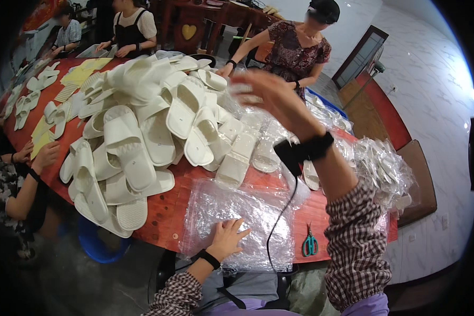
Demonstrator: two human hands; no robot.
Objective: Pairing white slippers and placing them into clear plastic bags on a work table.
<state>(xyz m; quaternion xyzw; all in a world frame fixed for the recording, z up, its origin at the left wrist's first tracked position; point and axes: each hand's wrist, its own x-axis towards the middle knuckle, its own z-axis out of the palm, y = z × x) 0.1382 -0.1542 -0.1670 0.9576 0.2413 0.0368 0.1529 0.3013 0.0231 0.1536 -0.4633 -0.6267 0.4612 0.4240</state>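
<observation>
My left hand [227,238] lies flat with its fingers spread on a stack of clear plastic bags [205,203] at the table's near edge. Raised over the table, my right hand [282,100] has its fingers stretched out to the left, blurred by motion, and I see nothing held in it. Behind and below it are white slippers in clear bags [266,150]. A bagged slipper [234,163] rests against the far edge of the bag stack. To the left rises a large heap of loose white slippers [126,142].
Teal-handled scissors [310,245] lie right of the bags. Bagged slippers [382,168] are piled at the right. A black cable [279,221] hangs from my right wristband. Across the red table [166,218] stands a co-worker [300,47]; others work at the left. A blue tub [102,245] sits below.
</observation>
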